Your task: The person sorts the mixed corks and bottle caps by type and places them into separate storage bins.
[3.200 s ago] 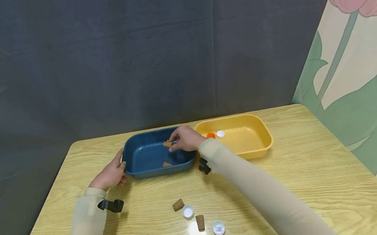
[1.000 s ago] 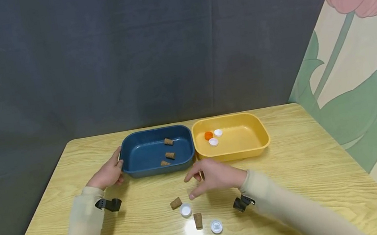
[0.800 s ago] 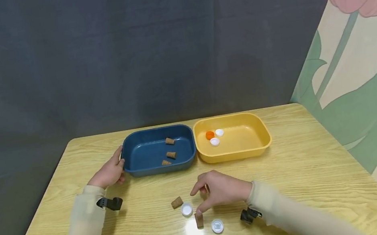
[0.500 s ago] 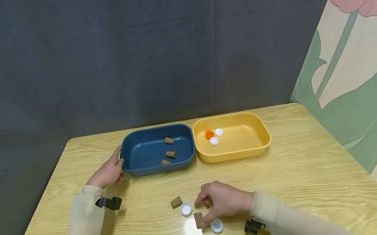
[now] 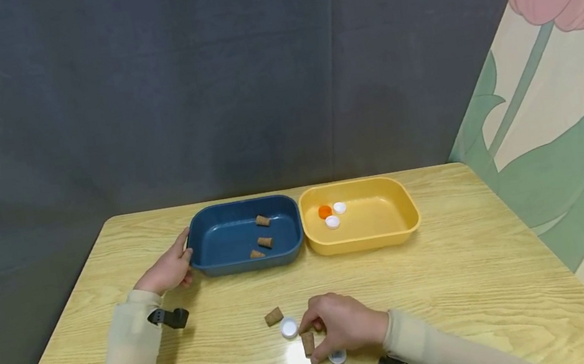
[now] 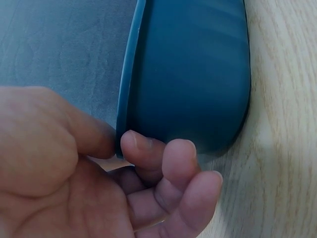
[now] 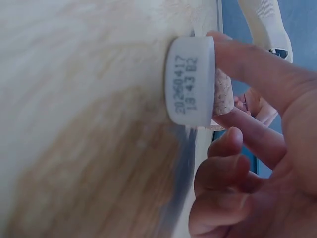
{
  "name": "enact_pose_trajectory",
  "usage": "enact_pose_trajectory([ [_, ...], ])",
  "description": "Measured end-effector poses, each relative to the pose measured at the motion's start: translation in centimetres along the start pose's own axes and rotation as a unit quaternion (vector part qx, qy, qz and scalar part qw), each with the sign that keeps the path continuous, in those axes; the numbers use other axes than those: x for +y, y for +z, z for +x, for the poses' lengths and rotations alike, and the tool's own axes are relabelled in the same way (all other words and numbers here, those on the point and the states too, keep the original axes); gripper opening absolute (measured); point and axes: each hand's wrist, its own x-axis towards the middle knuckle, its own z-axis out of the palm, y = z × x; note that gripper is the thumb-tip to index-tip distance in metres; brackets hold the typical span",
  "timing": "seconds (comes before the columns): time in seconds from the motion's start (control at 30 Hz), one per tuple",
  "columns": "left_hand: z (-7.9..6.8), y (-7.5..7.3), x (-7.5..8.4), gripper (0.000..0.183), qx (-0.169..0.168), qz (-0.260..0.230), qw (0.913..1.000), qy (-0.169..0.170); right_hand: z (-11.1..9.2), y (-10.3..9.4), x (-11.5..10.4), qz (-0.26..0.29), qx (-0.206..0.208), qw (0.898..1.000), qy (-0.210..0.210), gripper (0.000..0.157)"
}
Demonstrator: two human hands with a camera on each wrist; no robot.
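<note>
On the near part of the table my right hand pinches a tapered cork end to end between thumb and index finger. A white bottle cap lies by the thumb, partly covered by the hand; the right wrist view has this cap large, with printed digits, in front of the cork. My left hand holds the left end of the blue tray. In the left wrist view its thumb and index finger pinch the rim corner of that tray, other fingers loosely curled.
Left of the pinched cork lie another white cap and another cork. The blue tray holds 3 corks. Against its right side stands a yellow tray with an orange cap and two white caps. A dark curtain hangs behind.
My right hand let go of a cork in the blue tray, came down toward the near table, and took hold of another cork. The left hand stays at the blue tray.
</note>
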Motion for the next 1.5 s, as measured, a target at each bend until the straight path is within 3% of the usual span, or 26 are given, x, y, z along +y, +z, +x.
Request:
enact_pose_trajectory([
  [0.2, -0.2, 0.0, 0.0, 0.060, 0.000, 0.000, 1.0000, 0.002, 0.1, 0.3, 0.1, 0.001, 0.011, 1.000, -0.012, 0.031],
  [0.77, 0.0, 0.1, 0.0, 0.060, 0.001, 0.004, 1.0000, 0.000, 0.3, -0.7, 0.4, 0.122, 0.016, 0.992, -0.024, 0.033],
  [1.23, 0.2, -0.1, 0.0, 0.060, 0.000, 0.004, 1.0000, 0.000, 1.2, -2.4, 0.6, 0.137, 0.045, 0.989, -0.025, 0.038],
  [1.5, 0.1, 0.1, 0.0, 0.060, 0.002, -0.004, 1.0000, -0.001, 2.1, -4.4, 0.4, 0.139, 0.073, 0.987, -0.031, 0.041],
])
